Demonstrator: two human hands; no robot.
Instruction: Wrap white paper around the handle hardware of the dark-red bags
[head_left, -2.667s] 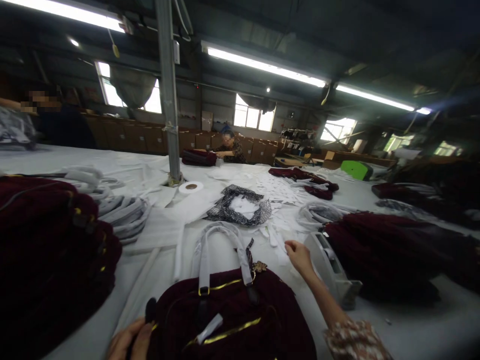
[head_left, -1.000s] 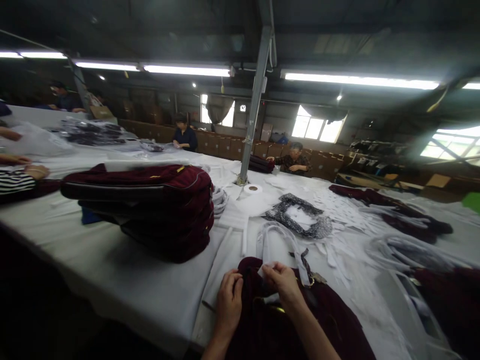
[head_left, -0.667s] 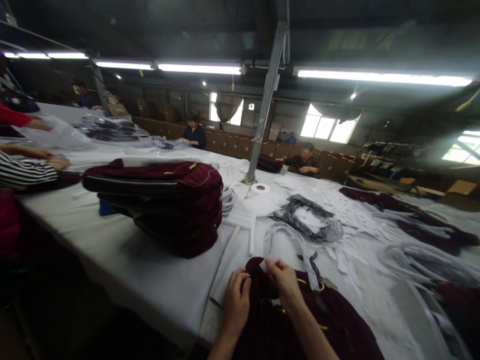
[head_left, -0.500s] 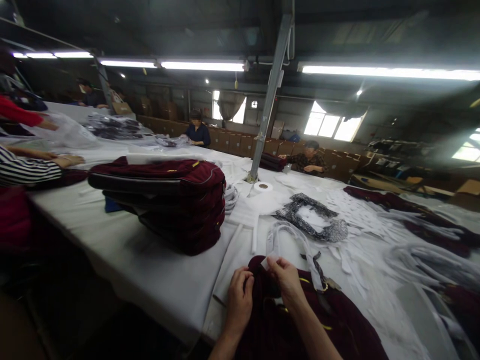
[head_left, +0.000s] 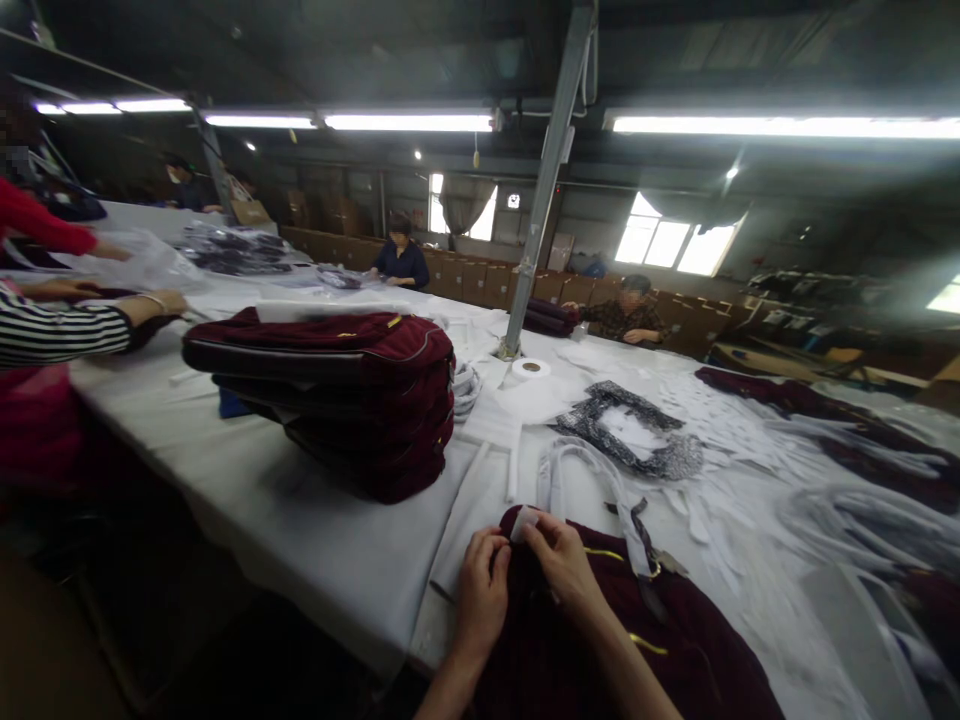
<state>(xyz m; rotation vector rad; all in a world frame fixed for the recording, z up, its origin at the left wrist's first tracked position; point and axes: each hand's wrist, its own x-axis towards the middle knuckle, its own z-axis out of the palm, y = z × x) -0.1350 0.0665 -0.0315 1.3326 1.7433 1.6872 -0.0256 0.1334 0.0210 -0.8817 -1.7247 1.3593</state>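
A maroon bag (head_left: 675, 625) with yellow zipper pulls and white-wrapped handles (head_left: 589, 450) lies on the table in front of me. My left hand (head_left: 482, 590) is closed, its curled fingers on the bag's upper left edge. Between the thumb and fingers of my right hand (head_left: 559, 562) is a small white piece (head_left: 523, 522), held against the bag's top corner close to the left fingertips. Whether it is paper or tape I cannot tell. My right forearm crosses over the bag and hides part of its front.
Stacked maroon bags (head_left: 360, 400) stand left on the white-covered table (head_left: 322, 540). A metal post (head_left: 544, 190), a white tape roll (head_left: 531, 369) and a black-and-white patterned wrapping (head_left: 622, 430) lie beyond. A co-worker's striped sleeve (head_left: 67, 335) reaches in at left. White scraps spread rightward.
My right hand has shifted slightly left, and the white piece now lies nearer the bag's corner edge. At left, the striped-sleeved arm has lifted and moved right. The view has shifted a little.
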